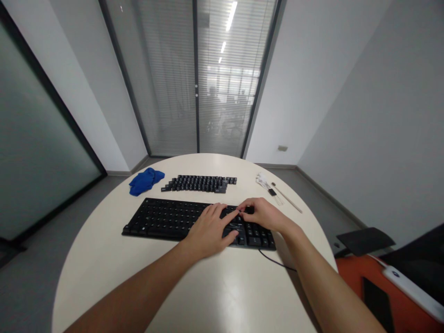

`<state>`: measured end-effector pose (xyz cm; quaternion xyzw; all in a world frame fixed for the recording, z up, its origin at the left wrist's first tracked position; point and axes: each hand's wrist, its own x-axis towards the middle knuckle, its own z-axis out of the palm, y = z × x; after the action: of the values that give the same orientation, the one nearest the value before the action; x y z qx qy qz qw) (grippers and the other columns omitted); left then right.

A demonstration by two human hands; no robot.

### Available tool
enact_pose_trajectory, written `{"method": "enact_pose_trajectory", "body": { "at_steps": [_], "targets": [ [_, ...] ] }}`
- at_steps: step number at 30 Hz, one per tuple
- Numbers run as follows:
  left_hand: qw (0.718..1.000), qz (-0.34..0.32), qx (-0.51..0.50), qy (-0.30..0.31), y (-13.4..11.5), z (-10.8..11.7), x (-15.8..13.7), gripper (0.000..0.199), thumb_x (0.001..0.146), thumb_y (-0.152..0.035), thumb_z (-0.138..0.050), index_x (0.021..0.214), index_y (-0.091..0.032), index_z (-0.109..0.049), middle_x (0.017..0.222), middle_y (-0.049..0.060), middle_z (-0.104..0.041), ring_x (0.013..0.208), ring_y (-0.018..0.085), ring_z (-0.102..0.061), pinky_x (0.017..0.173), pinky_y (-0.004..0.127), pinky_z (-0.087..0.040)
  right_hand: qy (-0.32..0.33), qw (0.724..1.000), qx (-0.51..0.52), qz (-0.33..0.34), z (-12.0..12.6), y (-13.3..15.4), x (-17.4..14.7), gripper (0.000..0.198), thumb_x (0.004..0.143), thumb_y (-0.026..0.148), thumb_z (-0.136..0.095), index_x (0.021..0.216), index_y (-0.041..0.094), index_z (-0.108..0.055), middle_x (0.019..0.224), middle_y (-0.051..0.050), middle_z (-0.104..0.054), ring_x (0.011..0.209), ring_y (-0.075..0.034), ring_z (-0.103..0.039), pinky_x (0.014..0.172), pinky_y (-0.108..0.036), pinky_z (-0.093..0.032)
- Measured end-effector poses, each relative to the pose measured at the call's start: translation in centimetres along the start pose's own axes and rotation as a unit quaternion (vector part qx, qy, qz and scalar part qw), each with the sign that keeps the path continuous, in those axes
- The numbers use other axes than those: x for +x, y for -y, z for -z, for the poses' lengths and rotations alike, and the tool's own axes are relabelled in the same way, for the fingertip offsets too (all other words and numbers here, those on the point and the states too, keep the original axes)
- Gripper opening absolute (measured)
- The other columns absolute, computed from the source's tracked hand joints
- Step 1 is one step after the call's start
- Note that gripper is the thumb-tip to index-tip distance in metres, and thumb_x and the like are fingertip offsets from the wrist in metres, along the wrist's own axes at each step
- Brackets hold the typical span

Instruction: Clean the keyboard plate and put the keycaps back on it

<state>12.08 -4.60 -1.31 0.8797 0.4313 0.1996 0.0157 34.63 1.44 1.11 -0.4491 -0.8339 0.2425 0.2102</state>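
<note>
A black keyboard (pixel 166 217) lies on the round table, its left and middle part stripped of keycaps, while caps still sit on the number pad at its right. My left hand (pixel 211 231) rests over the right-middle part of the board, fingers spread, its index fingertip close to my right fingers. My right hand (pixel 262 213) pinches thumb and fingers together just above the keys left of the number pad; whatever is between them is too small to make out. Behind the board, removed keycaps (pixel 199 183) stand in rows.
A crumpled blue cloth (pixel 145 180) lies at the back left of the table (pixel 104 263). At the back right are a wire keycap puller (pixel 274 193) and a thin brush-like stick (pixel 286 197). The keyboard cable (pixel 277 262) runs off to the right. An orange chair (pixel 354 273) holds a white power strip (pixel 412 291).
</note>
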Motion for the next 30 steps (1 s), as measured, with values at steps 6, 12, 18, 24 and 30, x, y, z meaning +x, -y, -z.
{"method": "enact_pose_trajectory", "body": {
  "at_steps": [6,12,18,24,30],
  "targets": [
    [1.0,-0.003,-0.007,-0.002,0.0,0.1,0.1,0.054,0.095,-0.045,-0.055,0.146,-0.027,-0.048,0.141,0.012,-0.05,0.132,0.032,-0.044,0.113,0.051,-0.035,0.015,1.0,0.024,0.001,0.1,-0.4,0.0,0.02,0.083,0.026,-0.066,0.099,0.023,-0.078,0.095,-0.002,-0.078,0.089,-0.021,-0.071,0.085,-0.03,-0.052],
    [1.0,-0.006,-0.006,0.001,0.0,0.2,0.1,0.053,0.096,-0.047,-0.055,0.145,-0.028,-0.05,0.141,0.013,-0.051,0.131,0.031,-0.046,0.112,0.05,-0.037,-0.016,0.997,0.056,0.044,0.0,-1.8,0.3,0.014,0.084,0.025,-0.065,0.088,0.019,-0.077,0.101,-0.007,-0.075,0.095,-0.021,-0.069,0.092,-0.033,-0.051],
    [1.0,0.005,-0.001,0.015,0.0,0.2,0.0,0.056,0.095,-0.052,-0.054,0.146,-0.03,-0.049,0.145,0.011,-0.049,0.136,0.033,-0.042,0.116,0.054,-0.031,0.0,0.994,0.106,0.004,-0.2,-2.0,0.3,0.013,0.084,0.025,-0.062,0.086,0.019,-0.074,0.103,-0.006,-0.074,0.096,-0.021,-0.068,0.095,-0.034,-0.05],
    [0.999,0.025,-0.002,0.046,0.1,0.1,0.0,0.062,0.095,-0.059,-0.051,0.15,-0.033,-0.043,0.155,0.011,-0.041,0.144,0.039,-0.033,0.117,0.061,-0.024,-0.001,0.993,0.115,-0.009,-0.4,-2.2,0.4,0.013,0.083,0.028,-0.064,0.083,0.018,-0.073,0.107,-0.008,-0.072,0.101,-0.022,-0.066,0.097,-0.035,-0.048],
    [0.998,0.026,-0.009,0.056,0.1,0.1,0.0,0.069,0.091,-0.064,-0.054,0.151,-0.035,-0.041,0.157,0.01,-0.04,0.145,0.04,-0.031,0.117,0.063,-0.022,0.012,0.993,0.113,-0.033,-0.6,-2.4,0.6,0.017,0.083,0.032,-0.063,0.08,0.018,-0.073,0.113,-0.008,-0.072,0.107,-0.024,-0.065,0.1,-0.037,-0.045]
  ]
}}
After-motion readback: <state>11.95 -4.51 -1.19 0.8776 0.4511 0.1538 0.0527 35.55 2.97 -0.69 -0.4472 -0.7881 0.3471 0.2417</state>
